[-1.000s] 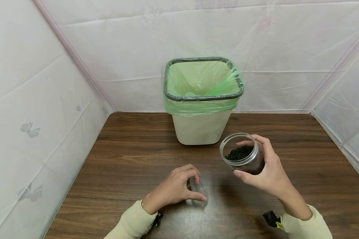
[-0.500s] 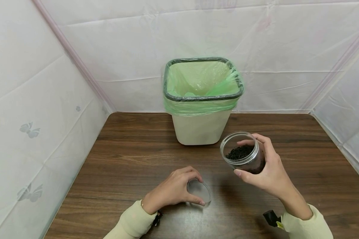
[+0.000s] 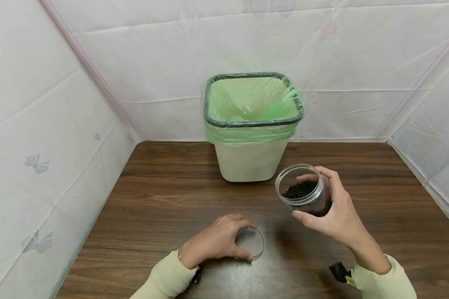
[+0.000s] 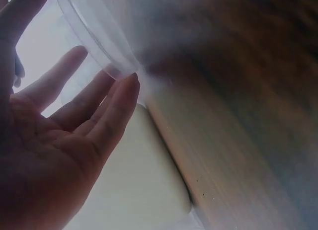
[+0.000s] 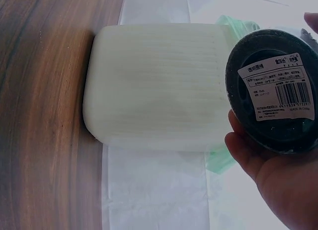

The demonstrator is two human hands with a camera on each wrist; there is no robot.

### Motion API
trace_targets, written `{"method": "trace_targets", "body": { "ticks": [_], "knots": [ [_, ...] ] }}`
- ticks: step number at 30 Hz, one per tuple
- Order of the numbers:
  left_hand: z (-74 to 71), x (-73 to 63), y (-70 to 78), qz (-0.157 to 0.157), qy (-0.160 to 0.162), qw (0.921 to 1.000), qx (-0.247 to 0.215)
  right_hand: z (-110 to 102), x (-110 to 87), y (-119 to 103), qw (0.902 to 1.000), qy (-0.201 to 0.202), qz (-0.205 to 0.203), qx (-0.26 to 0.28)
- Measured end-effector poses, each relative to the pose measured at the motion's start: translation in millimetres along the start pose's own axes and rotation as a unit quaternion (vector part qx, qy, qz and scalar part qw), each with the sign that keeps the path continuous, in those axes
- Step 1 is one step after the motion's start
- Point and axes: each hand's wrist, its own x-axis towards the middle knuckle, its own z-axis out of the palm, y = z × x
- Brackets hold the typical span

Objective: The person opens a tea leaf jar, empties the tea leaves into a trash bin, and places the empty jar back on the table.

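My left hand (image 3: 218,240) grips a clear round lid (image 3: 251,242) by its edge, thumb on the near side and fingers on the far side. The lid lies flat, low over the wooden table; its left part is hidden by the hand. To the right, my right hand (image 3: 340,216) holds a clear jar (image 3: 319,204) around its side, raised and tilted so that its open mouth faces left and toward the head camera. Dark, dry shreds like tea leaves (image 3: 299,190) fill its lower part. In the right wrist view a printed label (image 5: 276,88) shows on the jar's base.
A pale trash bin (image 3: 252,162) lined with a green bag (image 3: 254,135) stands at the back middle of the wooden table (image 3: 164,187), behind the jar. White sheeting (image 3: 164,62) hangs behind and along both sides.
My left hand has turned the lid from tilted to flat and lowered it slightly toward the front. The right hand and the jar have hardly moved.
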Motion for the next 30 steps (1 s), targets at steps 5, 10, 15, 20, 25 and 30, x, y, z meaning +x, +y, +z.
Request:
{"method": "trace_targets", "body": {
  "ticks": [5, 10, 15, 20, 25, 30],
  "knots": [
    [-0.1, 0.4, 0.4, 0.0, -0.003, 1.0, 0.006, 0, 1.0, -1, 1.0, 0.002, 0.006, 0.0],
    [-2.9, 1.0, -1.7, 0.011, 0.023, 0.9996, -0.009, 0, 2.7, -2, 1.0, 0.007, 0.007, -0.002],
    [-11.1, 3.3, -4.0, 0.025, 0.055, 0.9979, -0.021, -1, 4.5, -2, 0.9999, 0.016, 0.0, -0.001],
    [-21.8, 4.4, -3.8, 0.026, 0.077, 0.9962, -0.031, -1, 6.2, -3, 0.9997, 0.023, 0.007, -0.009],
    [-31.7, 6.1, -4.8, 0.036, 0.108, 0.9928, -0.038, -2, 7.4, -5, 0.9992, 0.032, 0.019, -0.013],
    [-37.4, 7.6, -5.4, 0.041, 0.125, 0.9908, -0.035, -1, 8.0, -5, 0.9989, 0.043, 0.014, -0.014]
  ]
}}
